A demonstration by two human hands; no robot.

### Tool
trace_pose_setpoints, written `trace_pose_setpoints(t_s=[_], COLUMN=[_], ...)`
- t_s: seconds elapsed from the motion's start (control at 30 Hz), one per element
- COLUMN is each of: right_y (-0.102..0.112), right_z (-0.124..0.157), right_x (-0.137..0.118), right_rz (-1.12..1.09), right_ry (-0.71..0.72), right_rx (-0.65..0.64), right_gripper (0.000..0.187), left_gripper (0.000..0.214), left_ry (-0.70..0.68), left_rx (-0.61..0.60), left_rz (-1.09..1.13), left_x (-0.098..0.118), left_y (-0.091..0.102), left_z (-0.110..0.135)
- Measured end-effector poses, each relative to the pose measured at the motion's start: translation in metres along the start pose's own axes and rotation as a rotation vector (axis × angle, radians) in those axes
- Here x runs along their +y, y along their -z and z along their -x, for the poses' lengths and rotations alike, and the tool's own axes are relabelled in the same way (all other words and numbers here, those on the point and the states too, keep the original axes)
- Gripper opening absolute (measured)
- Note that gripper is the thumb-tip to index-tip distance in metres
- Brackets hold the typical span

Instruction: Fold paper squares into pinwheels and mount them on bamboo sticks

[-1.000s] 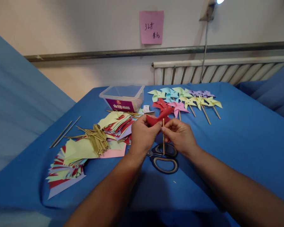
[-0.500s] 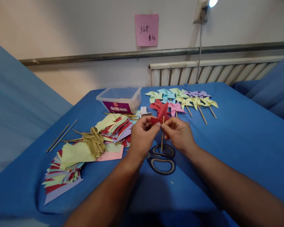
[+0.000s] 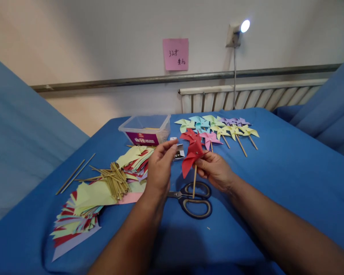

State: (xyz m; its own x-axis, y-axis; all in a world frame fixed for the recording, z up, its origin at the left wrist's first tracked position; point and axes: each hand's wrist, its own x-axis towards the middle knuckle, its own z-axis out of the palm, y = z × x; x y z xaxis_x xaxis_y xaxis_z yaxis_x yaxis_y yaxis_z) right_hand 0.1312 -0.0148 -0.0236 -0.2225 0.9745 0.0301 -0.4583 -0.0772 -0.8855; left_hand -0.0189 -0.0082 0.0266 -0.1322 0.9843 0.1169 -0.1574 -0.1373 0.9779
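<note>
A red paper pinwheel [image 3: 193, 156] on a thin wooden stick [image 3: 194, 183] is gripped by my right hand [image 3: 216, 170], its fingers closed behind the paper. A small pin head shows at its middle. My left hand [image 3: 161, 164] is off the pinwheel, to its left, thumb and fingers stretched out with nothing visible between them. Just beyond the left fingertips stands a small open white box [image 3: 180, 152] with dark shiny bits inside. Beneath the pinwheel lie scissors [image 3: 199, 217] with dark handles; their blades run partly behind my left wrist.
Finished pinwheels [image 3: 232, 131] in several colours lie at the back right. A clear plastic box [image 3: 145, 128] stands at the back left. Cut coloured paper [image 3: 94, 193] and a heap of short sticks [image 3: 114, 181] spread over the left. Two longer sticks [image 3: 71, 177] lie further left.
My left hand has let go of the red pinwheel and moved left. The pinwheel has turned its front toward me in my right hand. The camera view has tilted up slightly.
</note>
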Motion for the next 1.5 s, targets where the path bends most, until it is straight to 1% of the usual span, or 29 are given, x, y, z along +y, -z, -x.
trace_pose_setpoints(t_s=[0.1,0.13,0.17,0.2,0.4,0.47,0.53,0.6,0.7,0.77,0.8,0.93,1.0,1.1,1.33,1.5], right_y=[0.003,0.003,0.003,0.003,-0.002,-0.002,-0.001,-0.001,-0.002,-0.004,-0.005,-0.006,-0.006,-0.005,-0.003,-0.003], right_z=[0.002,0.003,0.003,0.004,0.005,0.005,0.004,0.004,0.002,0.001,0.000,-0.001,-0.002,-0.003,-0.004,-0.005], right_x=[0.004,0.005,0.006,0.006,0.003,0.003,0.004,0.005,0.006,0.006,0.005,0.007,0.009,0.012,0.015,0.014], right_rz=[-0.051,-0.062,-0.071,-0.077,-0.096,-0.125,-0.147,-0.152,-0.144,-0.134,-0.130,-0.120,-0.102,-0.061,-0.011,-0.016], right_ry=[-0.065,-0.074,-0.080,-0.089,-0.135,-0.134,-0.127,-0.120,-0.111,-0.102,-0.098,-0.089,-0.080,-0.061,-0.076,-0.050], right_rx=[-0.119,-0.145,-0.166,-0.182,-0.209,-0.216,-0.211,-0.192,-0.156,-0.132,-0.120,-0.067,-0.047,-0.023,0.016,0.065], right_gripper=[0.034,0.034,0.033,0.033,0.030,0.029,0.027,0.027,0.029,0.030,0.030,0.034,0.034,0.030,0.027,0.027], left_gripper=[0.029,0.029,0.029,0.030,0.046,0.047,0.042,0.035,0.031,0.032,0.031,0.026,0.025,0.024,0.026,0.024], left_ry=[0.262,0.325,0.371,0.399,0.427,0.422,0.426,0.445,0.471,0.446,0.424,0.346,0.318,0.267,0.236,0.194], left_rx=[-0.295,-0.365,-0.403,-0.416,-0.364,-0.306,-0.269,-0.297,-0.400,-0.414,-0.395,-0.253,-0.207,-0.159,-0.148,-0.149], left_rz=[0.147,0.185,0.214,0.233,0.297,0.313,0.335,0.348,0.332,0.308,0.294,0.235,0.208,0.137,0.061,0.029], left_x=[-0.002,-0.003,-0.004,-0.005,-0.004,-0.003,-0.002,-0.002,-0.003,-0.005,-0.006,-0.009,-0.011,-0.013,-0.016,-0.015], left_y=[0.000,0.000,0.000,-0.001,-0.001,0.000,0.000,-0.001,-0.005,-0.008,-0.009,-0.011,-0.010,-0.009,-0.008,-0.008], left_z=[-0.002,-0.001,0.000,0.001,0.001,0.000,0.000,0.002,0.006,0.009,0.011,0.013,0.011,0.009,0.005,0.006])
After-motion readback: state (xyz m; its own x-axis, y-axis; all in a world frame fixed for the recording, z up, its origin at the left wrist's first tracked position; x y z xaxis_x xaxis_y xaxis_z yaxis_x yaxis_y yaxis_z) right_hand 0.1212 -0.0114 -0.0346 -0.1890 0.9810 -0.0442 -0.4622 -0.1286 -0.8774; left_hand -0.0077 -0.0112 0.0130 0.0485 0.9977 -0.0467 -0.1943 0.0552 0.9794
